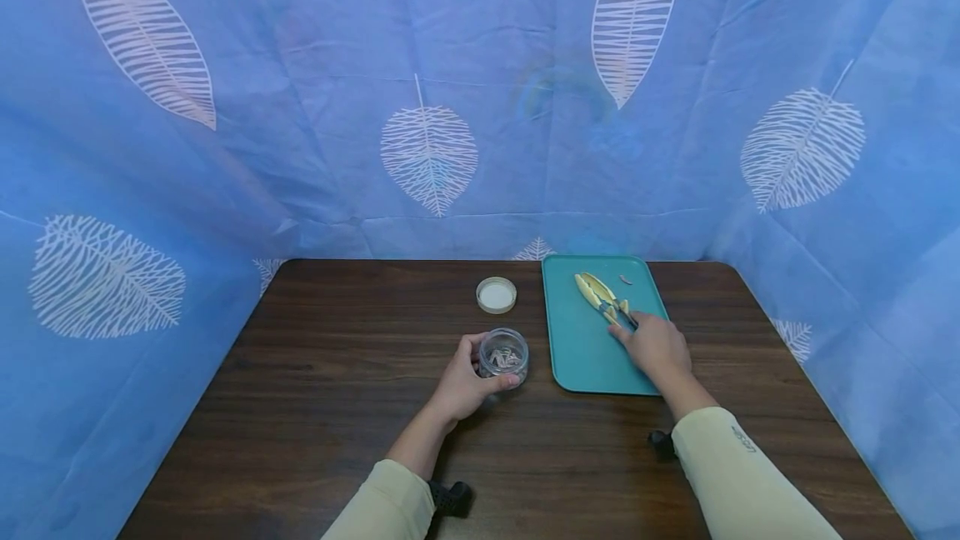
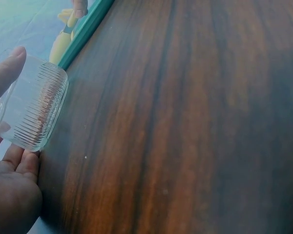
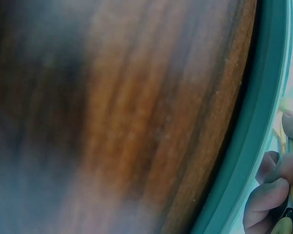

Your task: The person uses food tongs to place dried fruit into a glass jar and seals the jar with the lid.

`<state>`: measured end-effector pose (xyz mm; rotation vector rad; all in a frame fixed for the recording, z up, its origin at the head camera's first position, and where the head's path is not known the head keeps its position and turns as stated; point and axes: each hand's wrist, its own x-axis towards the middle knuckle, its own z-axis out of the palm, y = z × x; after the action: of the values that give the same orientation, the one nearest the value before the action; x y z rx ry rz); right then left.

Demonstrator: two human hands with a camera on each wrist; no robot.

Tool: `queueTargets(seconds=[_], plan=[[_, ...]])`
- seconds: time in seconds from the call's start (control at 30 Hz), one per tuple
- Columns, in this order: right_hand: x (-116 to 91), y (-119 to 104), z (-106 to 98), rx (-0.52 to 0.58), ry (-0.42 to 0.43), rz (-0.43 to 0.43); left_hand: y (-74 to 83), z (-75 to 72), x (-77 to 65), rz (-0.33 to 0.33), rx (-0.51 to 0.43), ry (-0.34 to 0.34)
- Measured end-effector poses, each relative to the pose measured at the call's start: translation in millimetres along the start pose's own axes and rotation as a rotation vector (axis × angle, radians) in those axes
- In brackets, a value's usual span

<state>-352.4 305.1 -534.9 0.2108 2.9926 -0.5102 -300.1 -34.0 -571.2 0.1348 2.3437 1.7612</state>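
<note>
One jar, upright, is gripped by the left hand, thumb on one side and fingers on the other (whether its base touches the wood, I cannot tell); small silvery pieces lie inside; it stands near the middle of the tabletop, just off the left edge of the tray; the right hand, well apart from the left, has its fingers curled round the handles of the yellow tool, whose other end points to the tray's far left corner; a small pinkish bit lies near the tray's far right corner; the white lid lies beyond the jar, toward the tabletop's far edge; blue cloth with pale leaf prints hangs behind.
</note>
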Motion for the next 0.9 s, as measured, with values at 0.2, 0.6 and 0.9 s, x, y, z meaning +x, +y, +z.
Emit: queueTargets(seconds=[0.2, 0.6, 0.9], plan=[[-2, 1, -1, -0.016, 0.015, -0.014, 0.1, 0.1, 1.7, -0.002, -0.004, -0.006], [-14, 3, 3, 0.010, 0.075, -0.037, -3.6, 0.3, 2.6, -0.005, -0.007, -0.004], [-38, -10, 3, 0.051, 0.151, -0.073, -4.7, -0.2, 2.2, -0.008, -0.003, 0.009]])
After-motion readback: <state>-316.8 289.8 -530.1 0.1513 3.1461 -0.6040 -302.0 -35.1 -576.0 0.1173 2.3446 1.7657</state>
